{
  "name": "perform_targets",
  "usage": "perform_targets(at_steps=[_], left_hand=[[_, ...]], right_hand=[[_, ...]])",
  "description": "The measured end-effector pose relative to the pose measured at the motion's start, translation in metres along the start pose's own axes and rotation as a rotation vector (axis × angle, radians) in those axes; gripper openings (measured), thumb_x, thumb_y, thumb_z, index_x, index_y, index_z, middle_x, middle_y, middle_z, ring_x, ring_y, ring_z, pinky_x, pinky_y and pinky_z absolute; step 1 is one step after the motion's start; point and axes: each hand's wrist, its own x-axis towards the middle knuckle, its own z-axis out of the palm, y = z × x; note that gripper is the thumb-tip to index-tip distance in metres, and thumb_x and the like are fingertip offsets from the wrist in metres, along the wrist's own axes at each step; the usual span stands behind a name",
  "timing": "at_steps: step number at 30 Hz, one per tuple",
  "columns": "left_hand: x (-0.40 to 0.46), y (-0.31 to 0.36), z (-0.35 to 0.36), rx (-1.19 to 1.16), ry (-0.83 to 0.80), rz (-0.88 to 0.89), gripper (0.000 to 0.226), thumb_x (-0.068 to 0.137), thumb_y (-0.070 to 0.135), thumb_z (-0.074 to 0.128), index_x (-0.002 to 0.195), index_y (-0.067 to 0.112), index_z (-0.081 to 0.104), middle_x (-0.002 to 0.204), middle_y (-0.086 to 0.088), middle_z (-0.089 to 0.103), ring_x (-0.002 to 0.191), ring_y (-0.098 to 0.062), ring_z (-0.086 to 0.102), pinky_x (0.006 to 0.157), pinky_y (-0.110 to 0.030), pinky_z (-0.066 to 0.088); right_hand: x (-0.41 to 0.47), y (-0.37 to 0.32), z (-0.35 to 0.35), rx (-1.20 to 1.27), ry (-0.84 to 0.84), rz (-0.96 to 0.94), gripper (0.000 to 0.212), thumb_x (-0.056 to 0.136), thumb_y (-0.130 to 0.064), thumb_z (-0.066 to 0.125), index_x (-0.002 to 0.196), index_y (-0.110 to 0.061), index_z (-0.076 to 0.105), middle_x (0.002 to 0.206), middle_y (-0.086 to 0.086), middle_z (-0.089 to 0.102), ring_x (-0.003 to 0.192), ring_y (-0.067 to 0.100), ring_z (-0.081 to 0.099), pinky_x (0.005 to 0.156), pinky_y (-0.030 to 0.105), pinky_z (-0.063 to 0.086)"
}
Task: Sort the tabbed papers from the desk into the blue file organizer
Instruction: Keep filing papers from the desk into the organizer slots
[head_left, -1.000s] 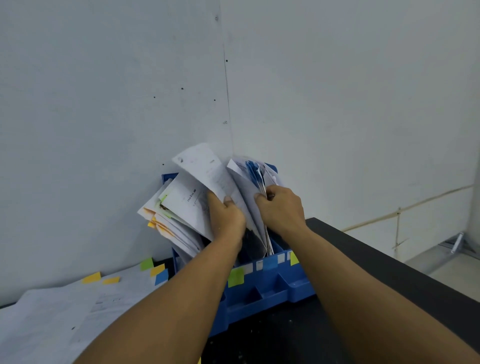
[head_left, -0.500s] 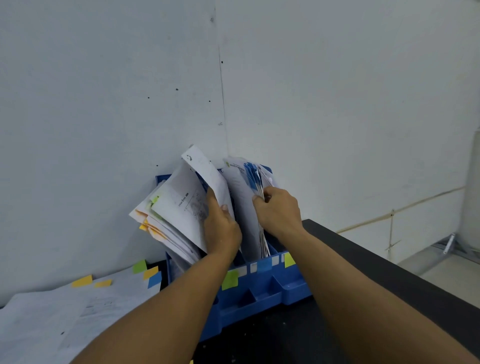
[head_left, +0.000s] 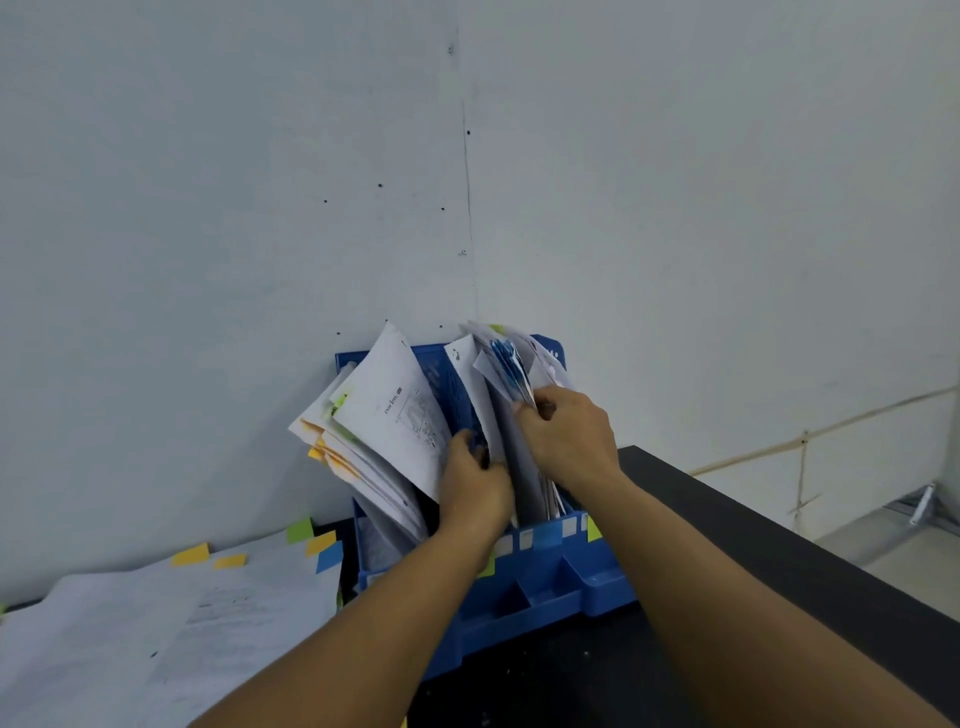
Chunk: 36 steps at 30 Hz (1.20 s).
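Blue plastic file organizer (head_left: 545, 597) at black desk (head_left: 779, 561) corner, against wall. Loose tabbed white papers (head_left: 171, 613) flat, left of organizer. Filed sheets (head_left: 395, 415) upright inside. Left hand (head_left: 475, 488) parting them, fingers hidden; right hand (head_left: 569, 434) pinching right bundle.

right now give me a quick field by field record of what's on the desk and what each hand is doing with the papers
setting: black desk against a pale wall
organizer: blue plastic file organizer, upright, packed with tabbed white papers
left hand: left hand holds the left bundle of papers aside
right hand: right hand grips the right bundle near its top edge
gap: opened between the two bundles; a blue divider shows in it
unsorted: loose white sheets with yellow, green and blue tabs lie flat left of the organizer
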Motion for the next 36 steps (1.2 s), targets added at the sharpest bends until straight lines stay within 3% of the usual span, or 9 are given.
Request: perform_targets(at_steps=[4,6,9,12,17,22,25,30,36], left_hand=[[-0.026,-0.007,-0.028,-0.022,-0.071,0.028,0.074,0.092,0.009,0.059,0.153,0.025,0.020,0.149,0.004,0.039,0.130,-0.010,0.043,0.097,-0.023,0.041],[-0.043,-0.012,-0.048,-0.016,-0.098,0.036,0.069,0.092,0.009,0.060,0.151,0.024,0.027,0.139,0.007,0.045,0.129,-0.009,0.044,0.105,-0.030,0.040],[-0.065,-0.025,-0.082,0.023,-0.115,0.029,0.037,0.091,0.013,0.063,0.123,0.031,0.056,0.126,0.007,0.062,0.111,-0.008,0.060,0.098,-0.038,0.051],[-0.087,-0.038,-0.123,0.131,-0.072,0.028,0.015,0.089,0.017,0.067,0.095,0.031,0.068,0.095,0.009,0.073,0.091,-0.007,0.068,0.087,-0.037,0.057],[-0.113,-0.055,-0.194,0.243,0.106,0.009,0.015,0.087,0.013,0.068,0.089,0.027,0.073,0.086,0.009,0.074,0.084,-0.004,0.068,0.084,-0.027,0.056],[-0.133,-0.073,-0.264,0.434,0.286,0.024,0.014,0.085,0.013,0.069,0.088,0.026,0.071,0.085,0.012,0.072,0.078,0.003,0.065,0.075,-0.016,0.052],[-0.145,-0.089,-0.296,0.578,0.339,-0.038,0.014,0.086,0.015,0.069,0.095,0.025,0.069,0.095,0.010,0.070,0.090,-0.005,0.065,0.083,-0.023,0.050],[-0.160,-0.119,-0.316,0.787,0.322,-0.132,0.036,0.089,0.026,0.066,0.124,0.025,0.059,0.127,0.005,0.059,0.115,-0.014,0.053,0.098,-0.026,0.041],[-0.160,-0.137,-0.313,0.973,0.283,-0.172,0.066,0.091,0.052,0.052,0.148,0.024,0.033,0.157,-0.004,0.027,0.148,-0.024,0.008,0.119,-0.037,0.014]], right_hand=[[-0.015,0.006,0.005,-0.040,-0.005,-0.005,0.027,0.089,-0.053,0.057,0.099,-0.030,0.066,0.076,-0.014,0.064,0.074,0.011,0.059,0.063,0.029,0.045],[-0.028,0.004,0.008,-0.055,-0.008,-0.026,0.034,0.088,-0.056,0.060,0.109,-0.030,0.064,0.086,-0.016,0.062,0.083,0.012,0.059,0.068,0.029,0.045],[-0.050,0.000,0.016,-0.024,0.063,-0.083,0.046,0.086,-0.052,0.066,0.123,-0.024,0.062,0.107,-0.006,0.063,0.098,0.018,0.059,0.080,0.034,0.051],[-0.077,-0.012,0.029,0.017,0.159,-0.179,0.046,0.087,-0.050,0.065,0.125,-0.022,0.063,0.117,-0.001,0.060,0.107,0.019,0.056,0.077,0.032,0.047],[-0.125,-0.061,0.064,0.135,0.110,-0.342,0.031,0.093,-0.035,0.065,0.121,-0.020,0.065,0.108,-0.006,0.064,0.098,0.014,0.057,0.078,0.028,0.047],[-0.171,-0.092,0.117,0.181,-0.173,-0.302,0.031,0.095,-0.036,0.062,0.122,-0.022,0.065,0.102,-0.010,0.066,0.091,0.006,0.058,0.080,0.027,0.051],[-0.191,-0.094,0.139,0.105,-0.353,-0.192,0.031,0.096,-0.040,0.059,0.124,-0.028,0.063,0.105,-0.011,0.065,0.089,0.005,0.058,0.078,0.025,0.051],[-0.213,-0.085,0.153,-0.149,-0.505,-0.096,0.039,0.099,-0.043,0.052,0.137,-0.031,0.053,0.128,-0.008,0.062,0.112,0.011,0.058,0.086,0.028,0.049],[-0.225,-0.075,0.151,-0.433,-0.535,-0.139,0.052,0.099,-0.055,0.042,0.145,-0.030,0.043,0.136,-0.004,0.057,0.126,0.020,0.047,0.097,0.034,0.047]])
